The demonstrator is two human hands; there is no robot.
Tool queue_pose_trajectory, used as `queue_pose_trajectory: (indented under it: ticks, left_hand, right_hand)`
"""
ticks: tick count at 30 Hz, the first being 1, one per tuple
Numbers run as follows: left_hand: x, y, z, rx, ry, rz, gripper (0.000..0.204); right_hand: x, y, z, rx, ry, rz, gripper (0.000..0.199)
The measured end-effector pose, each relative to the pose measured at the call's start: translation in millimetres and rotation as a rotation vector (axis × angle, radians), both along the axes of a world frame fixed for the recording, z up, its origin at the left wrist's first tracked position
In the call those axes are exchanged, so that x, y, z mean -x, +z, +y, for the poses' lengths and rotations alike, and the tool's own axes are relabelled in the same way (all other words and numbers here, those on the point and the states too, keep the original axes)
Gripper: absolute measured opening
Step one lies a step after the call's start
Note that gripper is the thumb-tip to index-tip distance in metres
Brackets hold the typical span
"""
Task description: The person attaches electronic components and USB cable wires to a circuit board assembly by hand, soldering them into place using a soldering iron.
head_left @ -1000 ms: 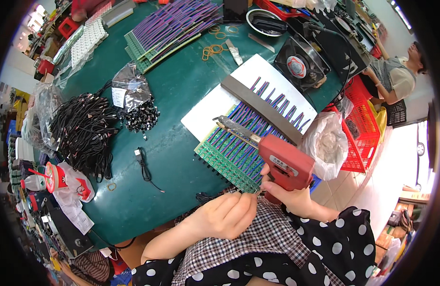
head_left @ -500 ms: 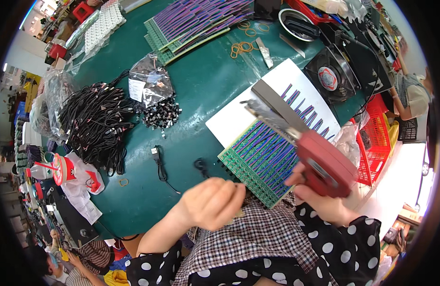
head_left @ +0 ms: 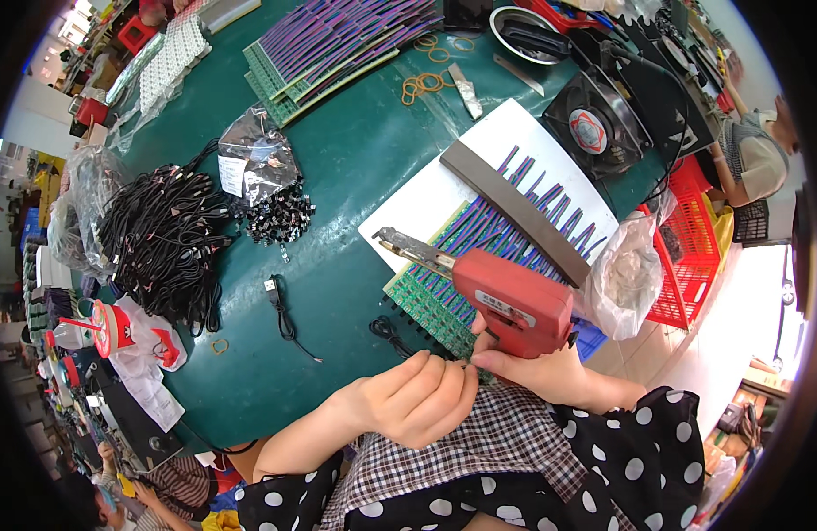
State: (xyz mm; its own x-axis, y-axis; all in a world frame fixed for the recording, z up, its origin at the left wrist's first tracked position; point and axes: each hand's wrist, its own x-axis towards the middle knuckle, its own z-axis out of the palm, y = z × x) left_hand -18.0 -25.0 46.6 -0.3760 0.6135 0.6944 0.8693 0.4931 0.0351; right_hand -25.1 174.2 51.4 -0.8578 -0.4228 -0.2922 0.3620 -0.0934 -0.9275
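Observation:
My left hand [head_left: 417,398] is closed, with its fingertips pinched over the near edge of the circuit board panel. A small coiled black cable [head_left: 389,334] runs in under its knuckles, and a tiny dark end shows at the fingertips. My right hand [head_left: 546,372] is wrapped round a red gun-shaped tool [head_left: 515,301] with a flat metal nose [head_left: 413,250] pointing left over the panel. Its thumb and finger come close to the left fingertips. The green circuit board panel [head_left: 408,296] bears rows of purple-blue wires, with a grey bar [head_left: 515,211] lying across them on a white sheet [head_left: 400,217].
To the left lie a USB cable [head_left: 283,311], a heap of black cables [head_left: 165,239] and small metal connectors [head_left: 280,217]. Stacked wired boards [head_left: 338,44] and rubber bands [head_left: 423,87] are at the back. A fan [head_left: 594,128] and red crate [head_left: 692,257] stand right.
The red tool has swung left and its nose now reaches over the panel's left part. My left hand has moved right with the cable, and both hands have come together.

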Motion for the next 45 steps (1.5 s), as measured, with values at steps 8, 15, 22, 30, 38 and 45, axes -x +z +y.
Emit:
queue_pose_trajectory:
  ticks: [8, 15, 22, 30, 38, 45]
  left_hand:
    - [-2, 0, 4, 0.04, 0.002, 0.063, 0.014]
    - [-7, -4, 4, -0.089, 0.009, 0.017, 0.015]
    - [-8, -5, 6, -0.104, 0.004, -0.016, 0.018]
    - [3, -9, -16, -0.033, 0.13, -0.091, 0.025]
    - [39, -36, -50, 0.074, 0.274, -0.174, 0.02]
    - [43, -47, -50, 0.109, 0.256, -0.205, 0.021]
  right_hand:
    - [-3, 9, -1, 0.068, -0.085, -0.006, 0.033]
    - [-2, 13, 7, 0.081, -0.093, -0.058, 0.038]
    - [-6, 2, 5, 0.115, -0.025, -0.002, 0.052]
    - [-6, 3, 6, -0.058, -0.112, 0.238, 0.061]
    - [-6, -3, 49, -0.069, -0.048, -0.076, 0.042]
    - [-19, -14, 55, 0.003, -0.07, -0.23, 0.06]
